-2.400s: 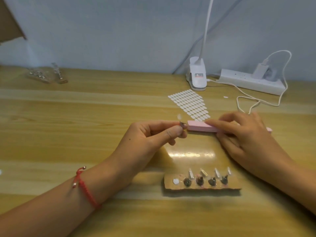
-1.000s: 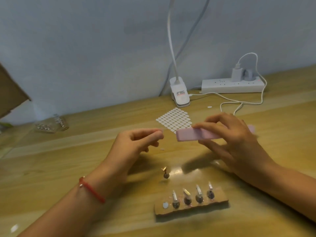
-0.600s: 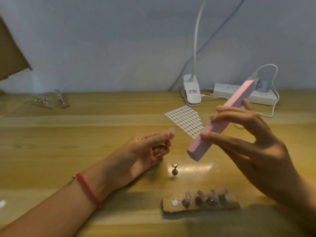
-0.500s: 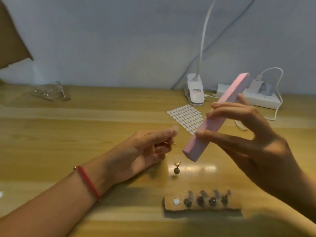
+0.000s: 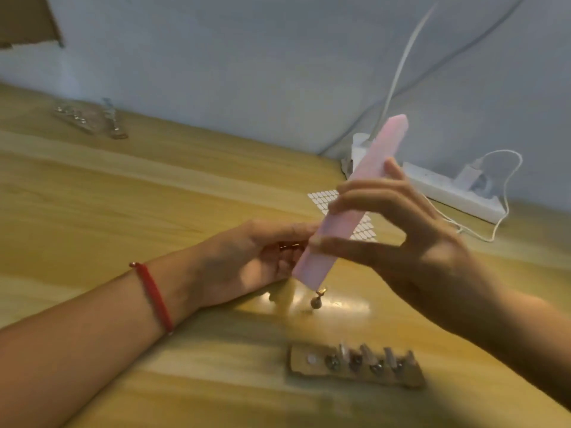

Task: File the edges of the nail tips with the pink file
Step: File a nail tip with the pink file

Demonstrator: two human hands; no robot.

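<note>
Standing steeply tilted above the table (image 5: 123, 196), the pink file (image 5: 377, 152) is gripped mid-length by the right hand (image 5: 417, 242), thumb under, fingers curled over. Its lower end sits against the fingertips of the left hand (image 5: 241, 257), which pinches a small dark piece (image 5: 289, 246); motion blur, cannot tell if a nail tip is on it. One loose stand (image 5: 316, 301) on the wood just below the file's lower end. Nearer the camera, a cardboard strip (image 5: 302, 369) carries four nail tips (image 5: 364, 353) upright in a row. Sticker sheet (image 5: 323, 199) behind the file; power strip (image 5: 448, 189) at the wall. Red bracelet (image 5: 154, 298) on the left wrist
</note>
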